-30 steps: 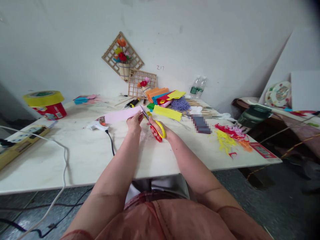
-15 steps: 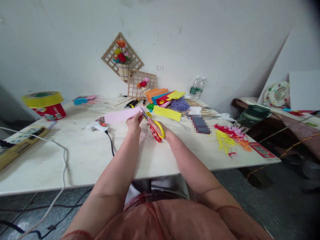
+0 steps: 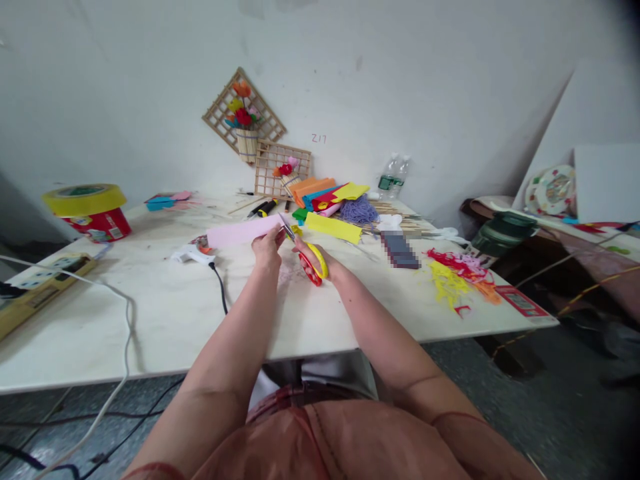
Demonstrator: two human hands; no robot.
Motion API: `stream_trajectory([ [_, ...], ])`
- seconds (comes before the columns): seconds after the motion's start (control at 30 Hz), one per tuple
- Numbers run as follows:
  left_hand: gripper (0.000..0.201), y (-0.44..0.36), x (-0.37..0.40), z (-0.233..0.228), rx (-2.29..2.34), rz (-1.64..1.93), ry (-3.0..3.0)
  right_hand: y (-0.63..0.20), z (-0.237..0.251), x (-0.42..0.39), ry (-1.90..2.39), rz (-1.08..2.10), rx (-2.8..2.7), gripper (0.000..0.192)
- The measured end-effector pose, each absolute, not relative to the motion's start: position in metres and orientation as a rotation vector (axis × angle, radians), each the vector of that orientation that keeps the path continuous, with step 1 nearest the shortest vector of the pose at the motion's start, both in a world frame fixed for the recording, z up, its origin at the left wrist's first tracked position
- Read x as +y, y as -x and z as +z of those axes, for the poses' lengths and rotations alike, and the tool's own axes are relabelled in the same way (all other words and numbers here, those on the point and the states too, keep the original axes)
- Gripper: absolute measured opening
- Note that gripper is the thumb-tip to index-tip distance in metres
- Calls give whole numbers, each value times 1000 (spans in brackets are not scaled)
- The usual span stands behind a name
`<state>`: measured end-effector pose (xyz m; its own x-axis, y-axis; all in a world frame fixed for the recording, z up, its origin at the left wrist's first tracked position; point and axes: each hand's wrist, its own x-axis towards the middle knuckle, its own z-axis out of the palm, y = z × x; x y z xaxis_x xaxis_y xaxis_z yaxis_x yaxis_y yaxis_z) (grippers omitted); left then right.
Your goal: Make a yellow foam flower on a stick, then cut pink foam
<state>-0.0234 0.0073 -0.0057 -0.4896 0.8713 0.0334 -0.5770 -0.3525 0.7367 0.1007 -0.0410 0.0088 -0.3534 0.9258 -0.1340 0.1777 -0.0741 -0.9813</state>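
Note:
My left hand [image 3: 269, 245] is closed on the right end of a long pale pink paper strip [image 3: 235, 233], which stretches out to the left above the table. My right hand [image 3: 320, 261] grips scissors [image 3: 311, 265] with one red and one yellow handle loop. Their metal blades point up and left and meet the strip's right end by my left fingertips. Small pale scraps lie on the table beneath my hands. Just beyond the scissors is a flat yellow paper strip [image 3: 333, 227]. A white glue gun [image 3: 194, 255] rests left of my left hand.
Folded coloured paper [image 3: 325, 193], purple string [image 3: 359, 209] and thin sticks lie at the back. Two bamboo lattices [image 3: 283, 167] with flowers lean on the wall. At right are a blurred-out dark phone-like object [image 3: 400, 249] and shredded paper [image 3: 447, 280]; at left, a power strip [image 3: 47, 283] and red tub [image 3: 97, 223].
Both hands stay almost in place, with the scissor blades still at the pink strip's end. The view has shifted very slightly.

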Motion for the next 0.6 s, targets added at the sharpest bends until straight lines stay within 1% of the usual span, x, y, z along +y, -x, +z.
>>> stream_trajectory([
  [0.6, 15, 24, 6, -3, 854, 1971, -540, -102, 14, -45, 1193, 1527, -1560, 58],
])
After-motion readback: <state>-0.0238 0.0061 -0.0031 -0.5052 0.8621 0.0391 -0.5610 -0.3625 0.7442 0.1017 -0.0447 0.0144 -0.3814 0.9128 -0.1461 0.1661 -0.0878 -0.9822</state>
